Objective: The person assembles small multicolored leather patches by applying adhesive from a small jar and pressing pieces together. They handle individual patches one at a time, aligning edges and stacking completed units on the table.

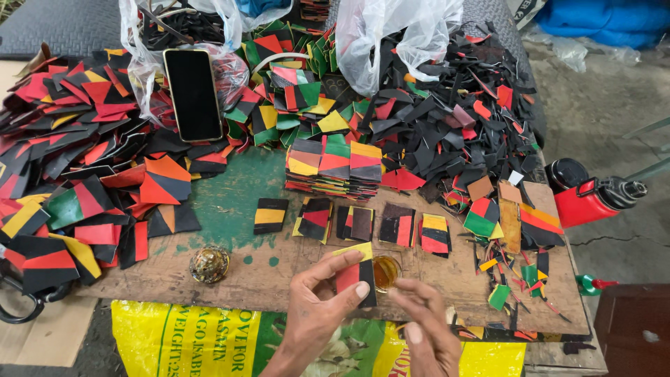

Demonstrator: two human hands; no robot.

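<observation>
My left hand pinches a small square patch striped yellow, red and black, held upright near the board's front edge. My right hand hovers just right of it, fingers curled with the fingertips beside a small round container of amber liquid; it grips nothing that I can see. Beyond my hands a row of similar striped patches lies flat on the worn wooden board. Behind that row stand neat stacks of finished patches.
Heaps of red, black, yellow and green scraps cover the left and back right. A dark phone leans on a plastic bag. A gold lid lies front left. A red flask stands right; scissors far left.
</observation>
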